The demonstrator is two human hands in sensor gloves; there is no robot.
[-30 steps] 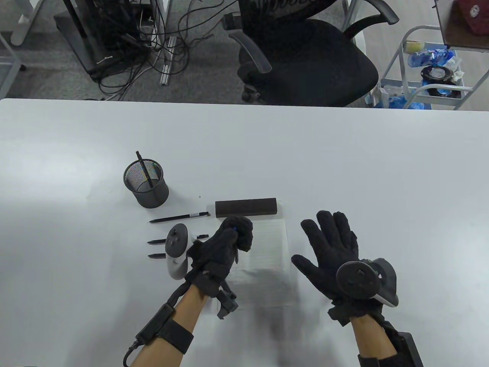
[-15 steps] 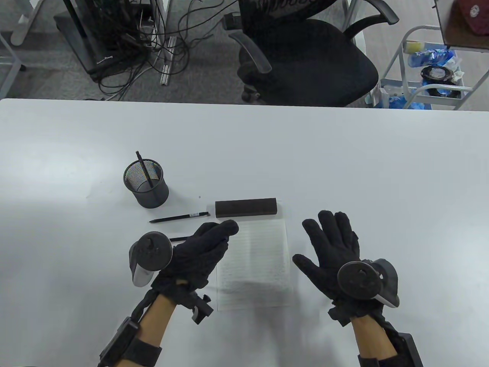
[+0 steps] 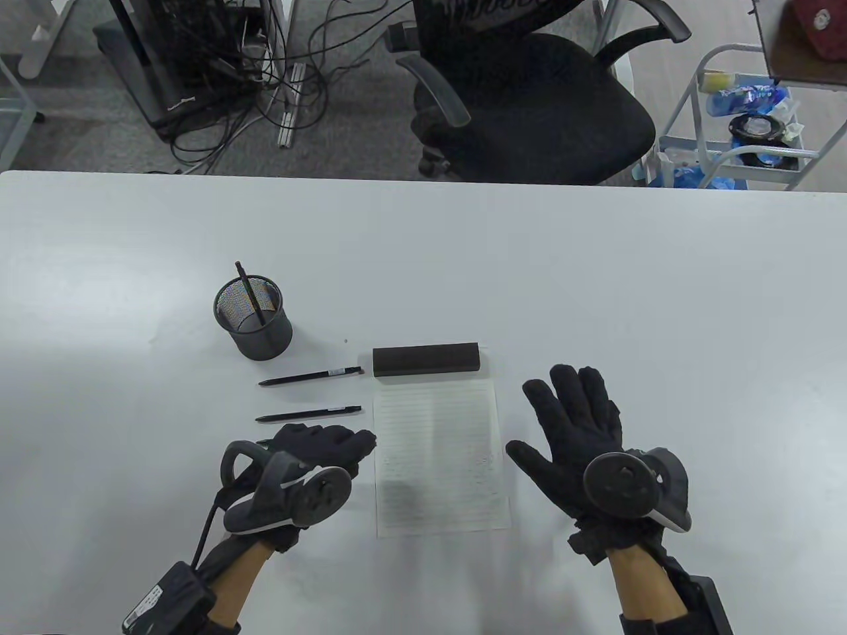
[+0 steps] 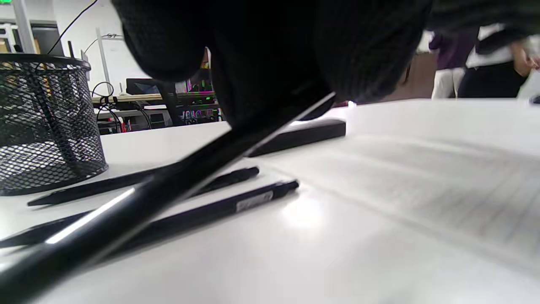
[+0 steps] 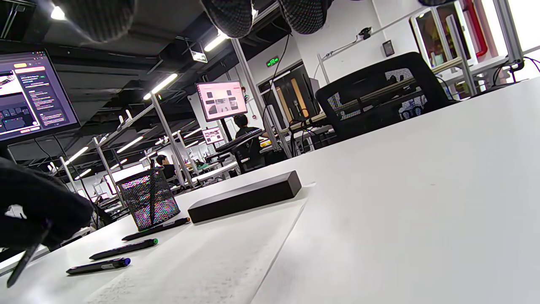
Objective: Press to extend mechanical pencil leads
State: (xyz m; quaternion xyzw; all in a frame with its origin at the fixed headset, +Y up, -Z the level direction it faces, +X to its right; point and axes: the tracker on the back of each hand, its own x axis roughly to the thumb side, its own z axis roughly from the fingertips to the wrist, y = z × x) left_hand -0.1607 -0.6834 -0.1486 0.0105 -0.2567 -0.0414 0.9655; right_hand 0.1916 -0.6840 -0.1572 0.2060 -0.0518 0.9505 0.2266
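My left hand (image 3: 331,448) lies palm down beside the paper's left edge and pinches a black mechanical pencil (image 4: 168,190), held slanted just above the table. That pencil also hangs below the hand in the right wrist view (image 5: 23,259). In the table view only a pencil tip (image 3: 262,442) pokes out from under the hand. Two more black pencils (image 3: 311,377) (image 3: 309,415) lie parallel on the table behind it. My right hand (image 3: 569,423) is spread open, palm down, right of the paper and holds nothing.
A lined sheet of paper (image 3: 437,476) lies between my hands, with a dark block (image 3: 425,359) at its far end. A black mesh cup (image 3: 253,324) with one pencil in it stands at the back left. An office chair (image 3: 529,99) stands behind the table's far edge.
My left hand came off the paper, turned palm down, and moved left and toward me, down beside the lying pencils. My right hand has not moved.
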